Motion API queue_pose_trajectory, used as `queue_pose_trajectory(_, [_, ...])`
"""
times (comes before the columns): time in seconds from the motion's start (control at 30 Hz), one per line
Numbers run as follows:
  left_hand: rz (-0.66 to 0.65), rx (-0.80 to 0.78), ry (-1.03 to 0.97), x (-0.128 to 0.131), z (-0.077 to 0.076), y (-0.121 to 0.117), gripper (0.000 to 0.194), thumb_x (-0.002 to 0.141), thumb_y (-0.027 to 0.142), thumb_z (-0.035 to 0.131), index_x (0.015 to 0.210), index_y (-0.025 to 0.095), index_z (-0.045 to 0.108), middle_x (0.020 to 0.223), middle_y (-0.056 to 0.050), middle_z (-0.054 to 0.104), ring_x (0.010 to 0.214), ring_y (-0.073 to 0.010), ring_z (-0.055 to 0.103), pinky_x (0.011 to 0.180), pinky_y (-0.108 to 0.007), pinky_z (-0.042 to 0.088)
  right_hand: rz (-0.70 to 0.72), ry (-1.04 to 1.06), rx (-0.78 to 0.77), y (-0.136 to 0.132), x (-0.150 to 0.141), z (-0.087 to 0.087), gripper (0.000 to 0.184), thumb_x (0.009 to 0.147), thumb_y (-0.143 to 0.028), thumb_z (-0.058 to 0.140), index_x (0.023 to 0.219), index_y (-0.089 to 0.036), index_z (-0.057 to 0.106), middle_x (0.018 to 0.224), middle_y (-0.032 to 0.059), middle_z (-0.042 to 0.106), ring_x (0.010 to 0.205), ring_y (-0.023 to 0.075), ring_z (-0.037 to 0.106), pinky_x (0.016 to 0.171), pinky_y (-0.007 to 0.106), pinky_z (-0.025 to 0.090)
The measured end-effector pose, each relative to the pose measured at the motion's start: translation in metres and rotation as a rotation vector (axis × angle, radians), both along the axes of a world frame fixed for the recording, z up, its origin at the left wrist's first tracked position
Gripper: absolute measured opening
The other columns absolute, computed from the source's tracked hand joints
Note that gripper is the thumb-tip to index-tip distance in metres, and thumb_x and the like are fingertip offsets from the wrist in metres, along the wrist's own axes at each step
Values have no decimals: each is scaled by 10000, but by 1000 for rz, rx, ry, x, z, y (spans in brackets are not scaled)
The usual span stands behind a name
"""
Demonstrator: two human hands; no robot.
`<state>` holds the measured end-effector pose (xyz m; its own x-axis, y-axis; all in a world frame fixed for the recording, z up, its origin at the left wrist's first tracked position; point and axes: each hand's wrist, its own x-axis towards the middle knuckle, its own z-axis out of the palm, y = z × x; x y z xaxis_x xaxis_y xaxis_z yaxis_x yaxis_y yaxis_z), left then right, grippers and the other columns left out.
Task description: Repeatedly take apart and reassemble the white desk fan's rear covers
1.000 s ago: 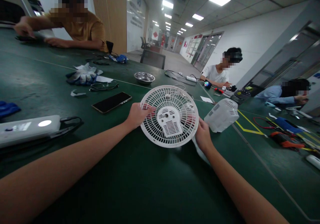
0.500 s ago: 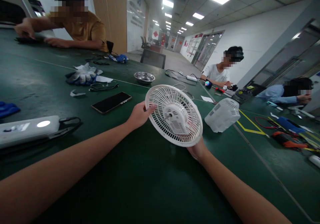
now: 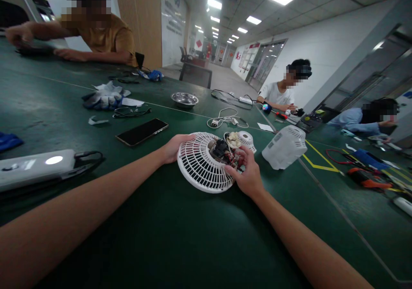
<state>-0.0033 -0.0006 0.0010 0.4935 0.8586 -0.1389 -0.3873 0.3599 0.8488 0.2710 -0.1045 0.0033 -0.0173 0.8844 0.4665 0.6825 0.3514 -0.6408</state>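
Note:
A round white fan grille (image 3: 200, 165) is held tilted above the green table, its back side up. At its centre sits a dark motor (image 3: 220, 149) with thin wires, and a cream-coloured part (image 3: 234, 140) lies beside it. My left hand (image 3: 174, 148) is closed on the grille's left rim. Around the right edge near the wires, my right hand (image 3: 248, 175) curls its thumb and fingers, gripping the grille. A small white domed piece (image 3: 247, 138) shows just behind. To the right stands a white plastic housing (image 3: 284, 148).
A phone (image 3: 142, 132) lies left of the grille, with gloves (image 3: 104, 98) beyond it. A metal bowl (image 3: 184, 100) and a white cord (image 3: 222, 120) are farther back. At left is a white device (image 3: 38, 168); tools (image 3: 368, 179) lie right. Several people sit around the table.
The grille has turned over from its front face to its back, exposing the motor and wires. My right hand has come from behind it to the near right side.

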Motion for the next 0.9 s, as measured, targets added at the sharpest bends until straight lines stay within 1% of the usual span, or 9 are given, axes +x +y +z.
queue_pose_trajectory(0.07, [-7,-39,52,0,-1,3,197,914,187,677,1059,72,746,1044,-176,783,845,-224,766,839,-349,622,28,-92,17,1,2,2,781,757,-531,814,1419,-284,480,1219,109,662,902,272,640,878,490,540])
queue_pose_trajectory(0.17, [31,-81,103,1,-1,5,164,931,161,669,1028,57,749,999,-171,785,767,-195,760,767,-318,632,78,-158,77,4,10,7,648,853,-485,713,1419,-270,483,1176,99,659,930,273,626,911,484,525])
queue_pose_trajectory(0.27, [63,-110,104,3,1,5,142,942,142,654,991,50,751,955,-161,787,750,-185,761,762,-312,638,-42,-162,206,15,26,7,544,909,-439,615,1401,-235,506,1215,122,625,1028,289,603,951,493,507])
queue_pose_trajectory(0.4, [84,-112,104,4,-1,6,133,942,136,655,968,50,754,931,-165,786,745,-189,764,747,-306,644,-273,-221,220,38,51,-2,759,806,-478,704,1463,-180,465,1402,181,543,1226,346,532,1080,565,424])
queue_pose_trajectory(0.53, [90,-105,110,3,-3,8,123,935,138,675,975,53,755,922,-157,783,739,-185,761,730,-295,646,-293,-135,2,53,66,-14,940,679,-474,796,1484,-149,437,1259,174,650,1094,335,620,1009,540,482])
queue_pose_trajectory(0.63, [89,-101,118,3,-3,8,111,925,144,691,962,64,757,904,-146,784,734,-188,761,722,-299,648,-333,37,-96,55,67,-14,956,609,-472,849,1442,-191,473,1027,83,699,878,276,668,866,469,550])
queue_pose_trajectory(0.73, [112,-87,136,4,-2,7,96,921,142,689,913,72,755,873,-140,781,711,-182,755,716,-299,645,-308,479,-129,52,56,-8,796,673,-530,791,1351,-230,500,896,13,674,739,222,659,690,385,575])
queue_pose_trajectory(0.83, [142,-41,169,7,-4,7,94,915,148,691,892,81,753,859,-132,776,699,-174,745,704,-294,633,-104,945,-157,44,36,0,568,785,-555,684,1245,-269,512,964,2,680,738,186,665,594,315,567])
queue_pose_trajectory(0.9, [174,23,201,8,-6,7,107,901,166,707,965,95,755,898,-124,781,731,-175,747,726,-298,623,11,997,-103,35,22,5,503,828,-526,670,1243,-287,516,1088,10,681,837,181,680,654,316,590])
